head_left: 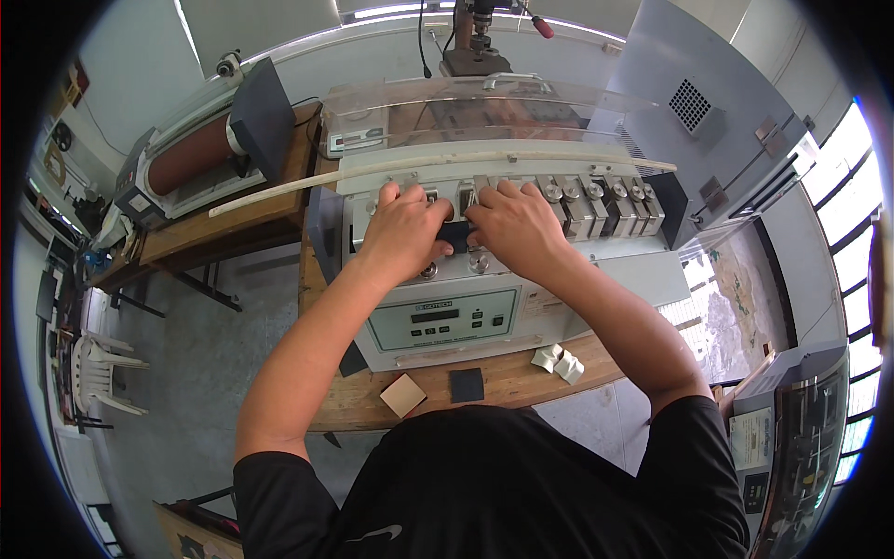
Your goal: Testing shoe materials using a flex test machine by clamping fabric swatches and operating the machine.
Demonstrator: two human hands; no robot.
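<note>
Both hands are on the upper deck of a grey bench testing machine. My left hand is bent over its left end, thumb and index finger curled toward each other; what they grip is hidden. Next to it my right hand has its fingers curled on a metal clamp. Between the two thumbs a dark flat piece shows in part. Below the hands, round metal knobs stand out from the deck. Several more metal clamps with round screws line the deck at right.
A clear cover stands raised behind the clamps, with a long pale strip across. On the wooden table lie a tan square, a dark square and crumpled white pieces. A roller machine stands left.
</note>
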